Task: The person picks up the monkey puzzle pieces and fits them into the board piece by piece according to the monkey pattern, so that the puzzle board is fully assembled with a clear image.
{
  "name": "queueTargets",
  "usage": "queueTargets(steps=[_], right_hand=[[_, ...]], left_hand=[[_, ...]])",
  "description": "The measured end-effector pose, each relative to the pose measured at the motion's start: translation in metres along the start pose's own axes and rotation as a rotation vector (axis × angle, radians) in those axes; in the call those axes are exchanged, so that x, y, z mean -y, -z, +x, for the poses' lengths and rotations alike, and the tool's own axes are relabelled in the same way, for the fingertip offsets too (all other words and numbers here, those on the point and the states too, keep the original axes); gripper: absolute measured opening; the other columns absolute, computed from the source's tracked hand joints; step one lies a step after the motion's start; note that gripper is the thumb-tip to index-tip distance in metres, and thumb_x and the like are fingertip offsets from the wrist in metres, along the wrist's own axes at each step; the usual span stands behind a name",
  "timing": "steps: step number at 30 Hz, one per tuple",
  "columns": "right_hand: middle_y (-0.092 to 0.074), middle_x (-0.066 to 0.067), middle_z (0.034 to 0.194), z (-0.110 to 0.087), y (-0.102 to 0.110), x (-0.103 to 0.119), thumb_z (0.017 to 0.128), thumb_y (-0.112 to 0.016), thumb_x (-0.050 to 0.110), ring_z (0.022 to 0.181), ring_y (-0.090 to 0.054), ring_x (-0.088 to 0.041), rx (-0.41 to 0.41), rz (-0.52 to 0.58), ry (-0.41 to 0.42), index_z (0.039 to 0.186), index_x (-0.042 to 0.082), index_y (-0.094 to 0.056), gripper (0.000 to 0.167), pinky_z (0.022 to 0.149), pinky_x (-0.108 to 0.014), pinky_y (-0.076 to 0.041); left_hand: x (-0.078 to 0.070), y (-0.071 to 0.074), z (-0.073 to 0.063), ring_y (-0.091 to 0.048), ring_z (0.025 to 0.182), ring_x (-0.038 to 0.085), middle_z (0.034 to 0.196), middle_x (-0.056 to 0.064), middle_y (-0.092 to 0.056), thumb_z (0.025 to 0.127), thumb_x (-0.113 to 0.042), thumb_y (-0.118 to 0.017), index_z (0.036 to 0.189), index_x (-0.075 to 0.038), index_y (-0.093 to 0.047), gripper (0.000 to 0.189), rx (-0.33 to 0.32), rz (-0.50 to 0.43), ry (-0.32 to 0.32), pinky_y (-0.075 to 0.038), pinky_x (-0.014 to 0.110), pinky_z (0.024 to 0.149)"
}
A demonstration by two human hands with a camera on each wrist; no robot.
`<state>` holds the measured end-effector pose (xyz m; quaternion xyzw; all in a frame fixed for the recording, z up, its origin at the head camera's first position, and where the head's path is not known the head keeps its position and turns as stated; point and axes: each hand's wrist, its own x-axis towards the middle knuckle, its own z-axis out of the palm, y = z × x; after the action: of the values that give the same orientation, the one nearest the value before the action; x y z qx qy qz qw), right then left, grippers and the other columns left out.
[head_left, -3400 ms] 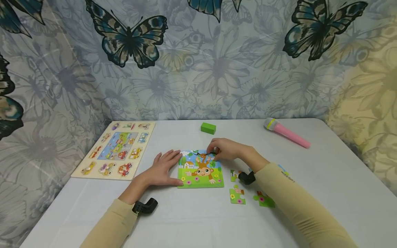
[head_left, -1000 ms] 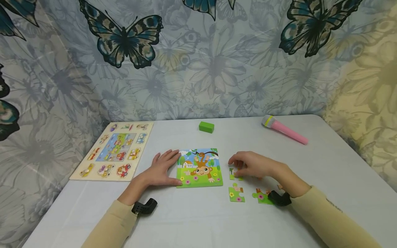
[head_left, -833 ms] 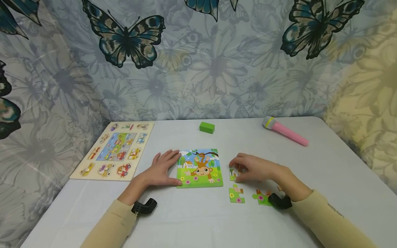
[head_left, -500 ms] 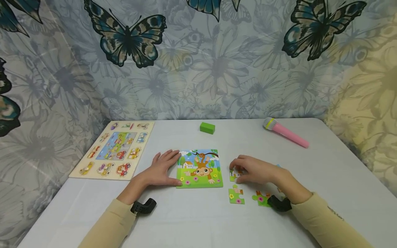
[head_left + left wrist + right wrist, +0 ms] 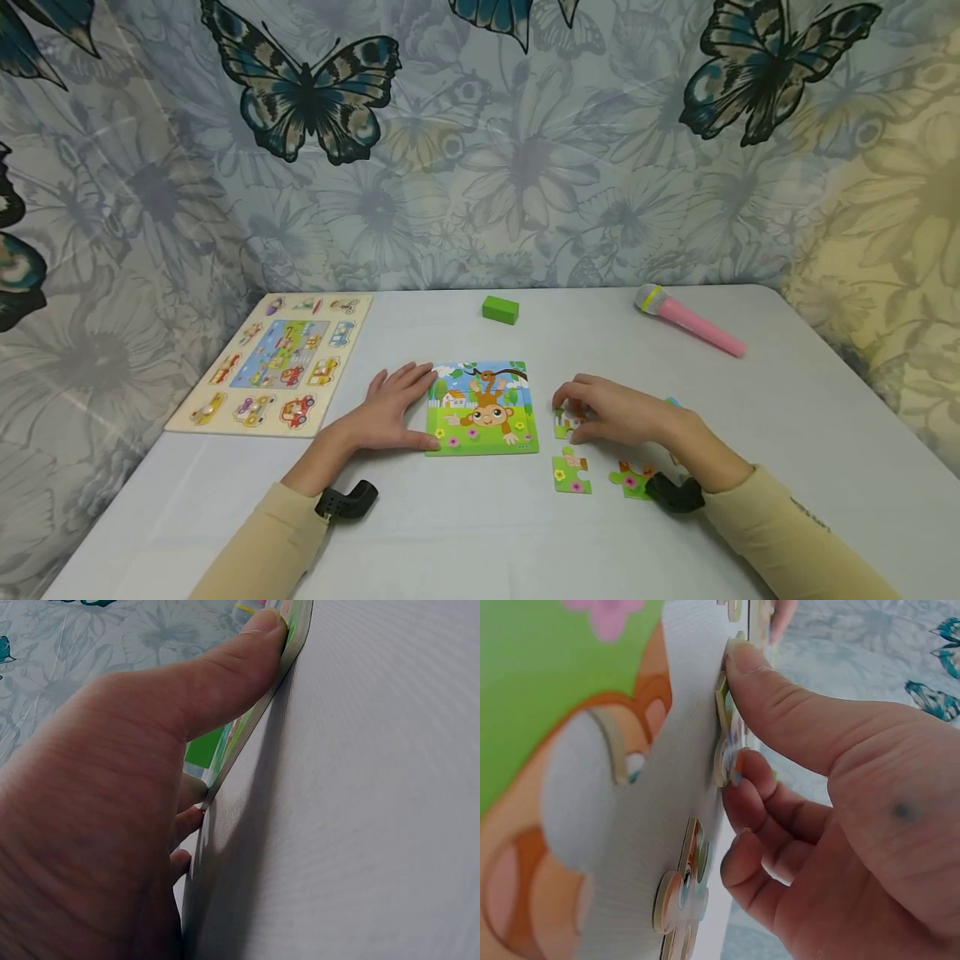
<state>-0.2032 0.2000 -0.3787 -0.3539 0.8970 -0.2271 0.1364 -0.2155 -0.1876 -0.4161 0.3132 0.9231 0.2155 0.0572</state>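
A square monkey puzzle (image 5: 483, 408) lies flat in the middle of the white table. My left hand (image 5: 386, 417) rests at its left side with spread, straight fingers; the thumb (image 5: 247, 664) lies on its near left corner. To the right of the puzzle, my right hand (image 5: 618, 412) pinches a small jigsaw piece (image 5: 562, 426) between thumb and curled fingers. In the right wrist view this puzzle piece (image 5: 721, 761) sits low at the table surface. The hand covers part of it in the head view.
Nearer me lie a flowered jigsaw piece (image 5: 572, 473) and another (image 5: 630, 481), partly behind the right wrist's black camera (image 5: 677, 492). A wooden picture board (image 5: 281, 358) is at left. Towards the back are a green block (image 5: 500, 309) and a pink toy microphone (image 5: 693, 323).
From the puzzle's upper right corner, my right hand has moved right and towards me, down to the loose jigsaw piece, where its fingers have closed in. The left hand has stayed in place.
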Motion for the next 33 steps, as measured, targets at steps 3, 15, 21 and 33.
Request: queueTargets(steps=[3, 15, 21, 33], right_hand=[[-0.054, 0.005, 0.101, 0.000, 0.000, 0.000, 0.089, -0.080, 0.024, 0.092, -0.053, -0.013, -0.007, 0.006, 0.001, 0.121, 0.017, -0.062, 0.037, 0.084, -0.035, -0.049], [-0.055, 0.008, 0.093, 0.000, 0.002, -0.003, 0.090, -0.079, 0.018, 0.079, -0.053, -0.011, -0.027, 0.017, 0.015, 0.120, 0.019, -0.064, 0.034, 0.073, -0.030, -0.048], [-0.055, 0.005, 0.087, -0.001, 0.004, -0.009, 0.097, -0.070, 0.009, 0.073, -0.050, -0.012, -0.023, 0.126, 0.066, 0.119, 0.018, -0.066, 0.025, 0.066, -0.028, -0.046], [-0.058, -0.001, 0.093, -0.006, 0.012, -0.010, 0.100, -0.065, 0.011, 0.068, -0.051, -0.011, -0.025, 0.230, 0.070, 0.123, 0.014, -0.065, 0.023, 0.061, -0.027, -0.044]], left_hand=[[0.000, 0.000, 0.000, -0.013, 0.151, 0.039, 0.163, 0.016, -0.027, 0.078, -0.059, -0.077, 0.157, -0.003, -0.034, 0.106, 0.000, -0.003, 0.003, -0.004, 0.068, 0.113], [0.000, 0.000, -0.001, -0.014, 0.151, 0.039, 0.163, 0.016, -0.027, 0.078, -0.059, -0.077, 0.157, -0.003, -0.034, 0.106, 0.000, 0.003, 0.003, -0.004, 0.068, 0.113], [0.000, -0.001, -0.001, -0.013, 0.151, 0.039, 0.163, 0.015, -0.027, 0.078, -0.059, -0.077, 0.157, -0.003, -0.034, 0.106, 0.002, -0.002, 0.010, -0.003, 0.068, 0.113], [-0.001, -0.001, 0.000, -0.013, 0.151, 0.039, 0.163, 0.015, -0.026, 0.078, -0.059, -0.077, 0.157, -0.003, -0.034, 0.106, 0.003, 0.003, 0.009, -0.004, 0.068, 0.113]])
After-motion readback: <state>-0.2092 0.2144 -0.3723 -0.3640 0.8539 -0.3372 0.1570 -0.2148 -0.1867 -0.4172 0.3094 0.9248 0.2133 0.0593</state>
